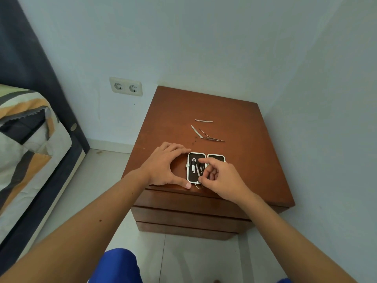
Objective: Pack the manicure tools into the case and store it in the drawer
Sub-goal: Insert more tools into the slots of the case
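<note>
A small manicure case (pixel 216 157) with a white rim and dark lining lies open near the front edge of a brown wooden nightstand (pixel 244 123). A nail clipper (pixel 193 164) sits in its left half. My left hand (pixel 166 167) braces the case's left side with thumb and fingers. My right hand (pixel 219 177) pinches small scissors (pixel 199 180) whose loops stick out past the case's near edge. Three loose metal tools lie farther back: a cuticle pusher (pixel 203 120), a nail file (pixel 196 132) and tweezers (pixel 213 138).
The nightstand has stacked drawer fronts (pixel 189 217) below its top, all closed. A bed with a patterned cover (pixel 24 144) stands at the left. A double wall socket (pixel 125 86) is on the wall behind. Walls close in at the back and right.
</note>
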`<action>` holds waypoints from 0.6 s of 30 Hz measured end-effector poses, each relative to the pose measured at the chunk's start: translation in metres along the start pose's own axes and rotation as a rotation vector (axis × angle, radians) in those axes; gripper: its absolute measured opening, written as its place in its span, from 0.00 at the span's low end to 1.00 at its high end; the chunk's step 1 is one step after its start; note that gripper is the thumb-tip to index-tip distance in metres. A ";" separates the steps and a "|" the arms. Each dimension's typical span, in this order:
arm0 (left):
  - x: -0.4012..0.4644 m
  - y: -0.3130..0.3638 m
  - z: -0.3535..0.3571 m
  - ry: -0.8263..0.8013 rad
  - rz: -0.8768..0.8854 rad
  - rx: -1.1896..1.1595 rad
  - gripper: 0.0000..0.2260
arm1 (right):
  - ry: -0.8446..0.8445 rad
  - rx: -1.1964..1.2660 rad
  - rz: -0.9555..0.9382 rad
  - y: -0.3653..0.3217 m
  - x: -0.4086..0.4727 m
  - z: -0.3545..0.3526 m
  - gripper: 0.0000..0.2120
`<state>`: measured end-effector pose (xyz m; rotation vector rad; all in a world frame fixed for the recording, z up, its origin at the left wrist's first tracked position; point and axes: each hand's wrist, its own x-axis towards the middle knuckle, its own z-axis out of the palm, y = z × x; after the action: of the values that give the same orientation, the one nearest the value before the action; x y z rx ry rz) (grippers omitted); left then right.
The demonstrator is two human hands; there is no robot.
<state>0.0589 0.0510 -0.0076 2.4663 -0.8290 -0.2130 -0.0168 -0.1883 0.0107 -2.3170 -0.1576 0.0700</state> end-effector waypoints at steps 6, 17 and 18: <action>0.000 -0.002 0.002 0.006 -0.004 0.011 0.54 | 0.079 -0.073 -0.123 0.003 -0.009 0.005 0.17; 0.000 -0.002 0.003 0.016 -0.006 0.004 0.52 | 0.009 -0.265 -0.246 0.008 -0.015 -0.002 0.15; 0.000 -0.002 0.003 0.015 -0.007 0.003 0.52 | -0.003 -0.265 -0.247 0.009 -0.016 -0.002 0.15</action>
<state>0.0591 0.0509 -0.0112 2.4708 -0.8145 -0.1964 -0.0315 -0.1981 0.0059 -2.5403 -0.4781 -0.0770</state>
